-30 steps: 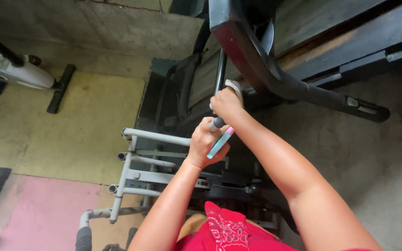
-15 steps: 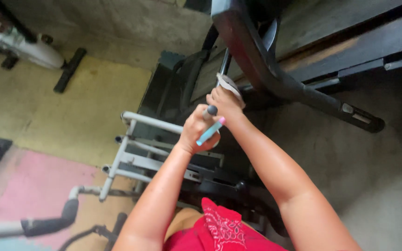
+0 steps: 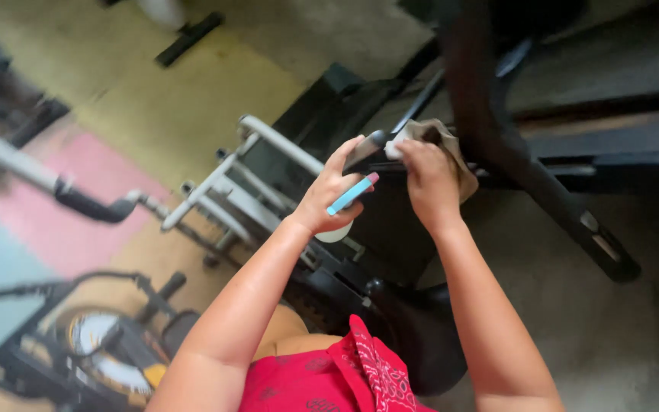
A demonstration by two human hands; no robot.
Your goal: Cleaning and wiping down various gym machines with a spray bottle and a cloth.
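From the head camera, looking straight down, both bare arms reach forward and meet over a dark exercise machine. The left hand (image 3: 332, 197) is curled shut around a slim blue pen-like stick with a pink tip (image 3: 352, 194), which lies slanted across the fingers, pink end up toward the right; the same hand's fingertips also touch the end of a dark handlebar grip (image 3: 368, 148). Just beside it, the right hand (image 3: 430, 179) is closed over a crumpled beige cloth (image 3: 451, 145), pressing it against the bar right where the grip ends, so the cloth sits under and beyond the knuckles, bunched toward the upper right. The two hands are close together, nearly touching, with the grip running between them. A white rounded shape (image 3: 337, 232) peeks out below the left wrist; what it is cannot be told. Right of the cloth, a thick black curved frame arm (image 3: 497, 145) sweeps down from the top and crowds the right hand's far side, ending in a flat foot (image 3: 608, 255) on the grey floor. Left of the hands stands a white metal frame of tubes (image 3: 226, 187), and farther left a grey bar with a black handle (image 3: 93, 204), blurred. The floor there is yellow and pink matting (image 3: 108, 164). At the lower left sits another machine with a wheel (image 3: 104, 347), blurred. At the bottom edge, red patterned fabric (image 3: 345, 378) covers the person's body, and a black saddle-like shape (image 3: 421, 336) lies between the forearms.
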